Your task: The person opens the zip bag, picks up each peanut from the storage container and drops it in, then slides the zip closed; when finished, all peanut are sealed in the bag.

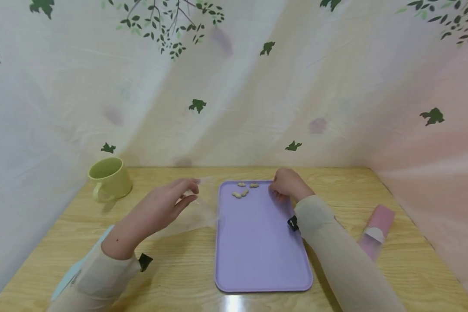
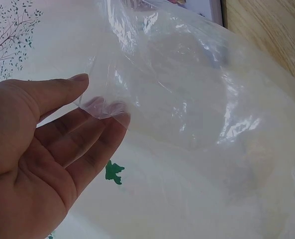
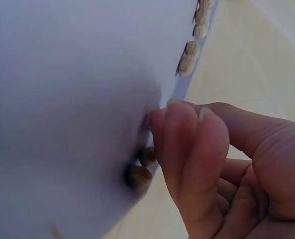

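Left hand (image 1: 160, 210) pinches the edge of a clear plastic bag (image 2: 197, 99) between thumb and fingers, above the table (image 1: 187, 260) left of the purple tray (image 1: 257, 251). Right hand (image 1: 286, 184), fingers curled, apparently pinches a peanut (image 3: 139, 175) at the tray's far end, near four loose peanuts (image 1: 243, 190).

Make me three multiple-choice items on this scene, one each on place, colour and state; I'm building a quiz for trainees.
1. Where is the mug?
A. far left of the table
B. on the tray
C. by the pink case

2. What colour is the tray?
A. green
B. lilac
C. red

3. What does the left hand hold?
A. a peanut
B. nothing
C. a clear bag

A: the mug stands at the table's far left corner.
B: the tray under the peanuts is lilac.
C: thumb and fingers pinch the bag edge.
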`<state>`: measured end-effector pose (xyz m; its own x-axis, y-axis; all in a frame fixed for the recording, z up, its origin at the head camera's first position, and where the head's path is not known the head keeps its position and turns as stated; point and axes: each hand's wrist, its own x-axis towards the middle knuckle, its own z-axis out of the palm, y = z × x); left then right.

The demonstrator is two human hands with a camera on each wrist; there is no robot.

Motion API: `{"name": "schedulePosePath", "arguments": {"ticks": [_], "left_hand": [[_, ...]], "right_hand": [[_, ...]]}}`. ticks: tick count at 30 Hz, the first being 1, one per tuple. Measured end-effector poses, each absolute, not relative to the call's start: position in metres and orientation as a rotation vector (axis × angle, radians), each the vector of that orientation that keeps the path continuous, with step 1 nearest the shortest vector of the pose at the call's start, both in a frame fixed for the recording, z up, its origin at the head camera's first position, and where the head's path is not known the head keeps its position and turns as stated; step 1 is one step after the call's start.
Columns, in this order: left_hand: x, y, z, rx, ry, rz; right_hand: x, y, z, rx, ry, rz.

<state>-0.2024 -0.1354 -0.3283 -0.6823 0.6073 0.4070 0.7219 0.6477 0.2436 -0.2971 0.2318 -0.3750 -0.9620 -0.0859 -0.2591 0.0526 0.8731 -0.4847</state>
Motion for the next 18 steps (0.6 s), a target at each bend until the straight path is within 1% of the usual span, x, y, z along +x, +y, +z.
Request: {"name": "schedulePosePath", "arguments": {"ticks": [10, 15, 18], "left_hand": [[-0.203, -0.136, -0.327, -1.069, -2.585, -0.557], [-0.203, -0.136, -0.327, -1.069, -2.589, -0.553], [-0.204, -0.137, -0.327, -1.074, -2.579, -0.552]], "right_hand": [[-0.296, 0.231, -0.378, -0.021, 2.761, -0.758], [-0.288, 0.227, -0.368, -0.016, 2.741, -0.793], [-0.282, 0.217, -0.359, -0.081, 2.694, -0.897]]}}
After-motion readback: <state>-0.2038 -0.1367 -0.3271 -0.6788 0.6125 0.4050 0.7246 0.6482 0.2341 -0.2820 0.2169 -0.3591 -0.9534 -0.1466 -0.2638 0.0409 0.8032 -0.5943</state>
